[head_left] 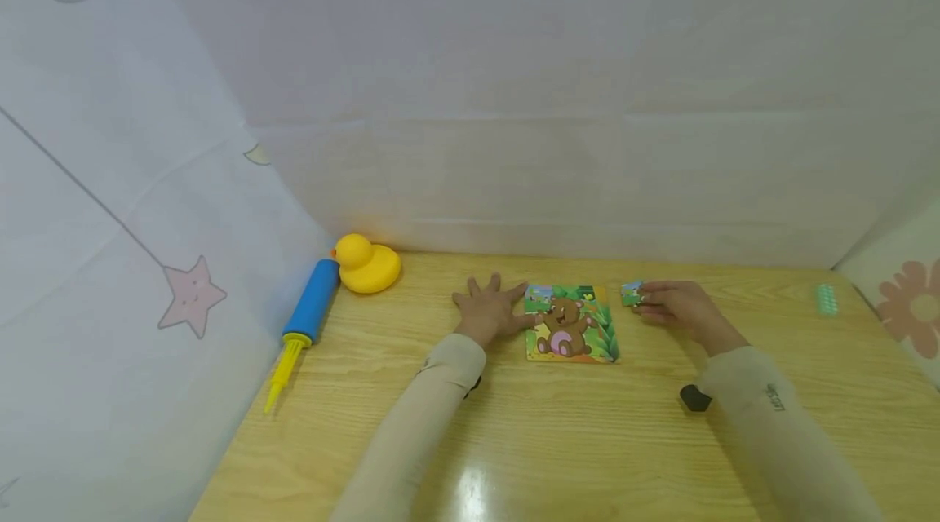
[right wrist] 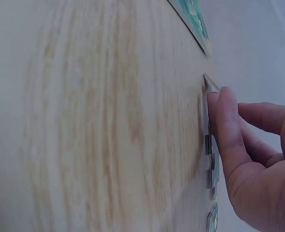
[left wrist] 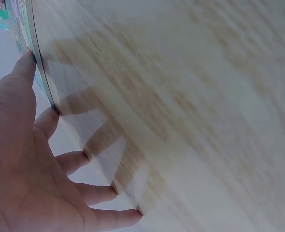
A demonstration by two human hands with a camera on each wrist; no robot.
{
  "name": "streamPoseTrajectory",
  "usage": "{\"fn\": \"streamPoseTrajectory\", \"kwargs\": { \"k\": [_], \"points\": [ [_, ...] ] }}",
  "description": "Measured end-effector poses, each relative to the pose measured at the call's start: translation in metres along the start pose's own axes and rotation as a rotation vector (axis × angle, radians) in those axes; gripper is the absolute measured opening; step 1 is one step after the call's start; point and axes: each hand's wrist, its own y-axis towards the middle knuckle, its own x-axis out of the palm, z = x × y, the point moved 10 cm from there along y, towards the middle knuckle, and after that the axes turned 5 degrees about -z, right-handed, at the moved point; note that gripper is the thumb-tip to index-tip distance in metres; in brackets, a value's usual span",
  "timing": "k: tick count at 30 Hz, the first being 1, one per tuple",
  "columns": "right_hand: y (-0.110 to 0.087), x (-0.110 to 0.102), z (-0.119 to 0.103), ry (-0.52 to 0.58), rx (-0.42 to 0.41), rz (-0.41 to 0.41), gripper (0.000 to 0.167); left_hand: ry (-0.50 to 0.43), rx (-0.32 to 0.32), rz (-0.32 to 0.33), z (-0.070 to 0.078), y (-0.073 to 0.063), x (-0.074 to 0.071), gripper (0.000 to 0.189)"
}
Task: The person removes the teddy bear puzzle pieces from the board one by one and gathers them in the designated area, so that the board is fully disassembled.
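Observation:
A bear jigsaw puzzle (head_left: 565,334) lies on the wooden table in front of the person. My left hand (head_left: 488,311) is spread flat at its left side, with thumb and index finger reaching its edge. In the left wrist view, the fingertips of the left hand (left wrist: 50,164) rest on the table and the thumb is at the puzzle's rim. To the right of the puzzle, my right hand (head_left: 679,306) pinches a small puzzle piece (head_left: 630,294) by its right side. The right wrist view has the right hand (right wrist: 249,140) low over the table, partly covering the piece.
At the back left sits a yellow rubber duck (head_left: 370,265), beside a blue and yellow hand pump (head_left: 303,314). A small mint-green bumpy object (head_left: 826,300) lies at the far right. A pale cloth wall (head_left: 514,179) borders the table's back edge.

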Motion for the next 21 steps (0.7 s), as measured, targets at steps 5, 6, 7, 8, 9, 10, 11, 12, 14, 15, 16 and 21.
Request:
{"fn": "streamPoseTrajectory", "kwargs": {
  "k": [5, 6, 7, 8, 9, 10, 11, 12, 14, 15, 16, 21],
  "points": [
    [-0.0011, 0.0046, -0.0021, -0.016, 0.017, 0.000, 0.055, -0.017, 0.004, 0.007, -0.0006, 0.0034, 0.0018, 0.079],
    [-0.0014, 0.0054, -0.0029, -0.030, 0.018, -0.001, 0.055, -0.017, 0.003, 0.006, -0.0007, 0.0040, 0.0024, 0.079],
    [-0.0015, 0.0058, -0.0033, -0.036, 0.018, 0.000, 0.055, -0.017, 0.003, 0.004, -0.0009, 0.0038, 0.0025, 0.079],
    [-0.0015, 0.0063, -0.0038, -0.045, 0.018, -0.001, 0.056, -0.018, 0.003, 0.002, -0.0010, 0.0036, 0.0024, 0.080],
    [-0.0016, 0.0068, -0.0042, -0.054, 0.016, -0.002, 0.056, -0.018, 0.004, 0.001, -0.0011, 0.0038, 0.0025, 0.080],
    [-0.0016, 0.0072, -0.0046, -0.064, 0.013, -0.003, 0.056, -0.017, 0.003, 0.001, -0.0013, 0.0041, 0.0026, 0.080],
    [-0.0015, 0.0075, -0.0047, -0.072, 0.011, -0.004, 0.056, -0.015, 0.001, 0.000, -0.0015, 0.0044, 0.0027, 0.080],
    [-0.0013, 0.0079, -0.0048, -0.076, 0.008, -0.007, 0.056, -0.012, 0.000, -0.001, -0.0016, 0.0047, 0.0028, 0.080],
    [-0.0008, 0.0083, -0.0047, -0.086, 0.002, -0.010, 0.056, -0.012, 0.000, -0.003, -0.0016, 0.0049, 0.0028, 0.080],
    [-0.0004, 0.0087, -0.0047, -0.091, -0.001, -0.011, 0.056, -0.011, 0.000, -0.004, -0.0016, 0.0048, 0.0030, 0.080],
    [-0.0001, 0.0087, -0.0043, -0.093, -0.003, -0.011, 0.056, -0.010, -0.001, -0.006, -0.0017, 0.0049, 0.0032, 0.080],
    [-0.0016, 0.0089, -0.0071, -0.134, -0.001, 0.001, 0.056, -0.011, -0.003, -0.011, -0.0017, 0.0032, 0.0028, 0.080]
  ]
}}
